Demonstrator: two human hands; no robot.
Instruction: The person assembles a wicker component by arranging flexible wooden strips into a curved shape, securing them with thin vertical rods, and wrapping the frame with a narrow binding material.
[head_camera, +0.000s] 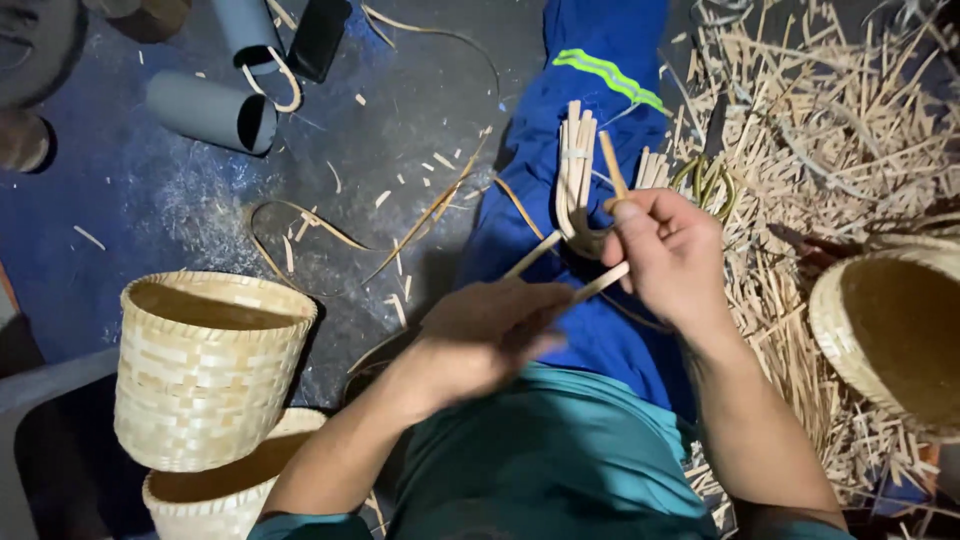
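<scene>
R hand (668, 250) grip pinched shut on bamboo strip bundle (578, 170); L hand (492, 330) grip closed round thin strip (600, 283) just below.

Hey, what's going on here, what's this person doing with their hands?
A person seated on the floor is working bamboo strips. The right hand pinches a bent bundle of strips over the blue-trousered leg, while the left hand grips a thin strip that runs into it. Two woven baskets are stacked at left, another basket lies at right beside a pile of offcuts.
</scene>
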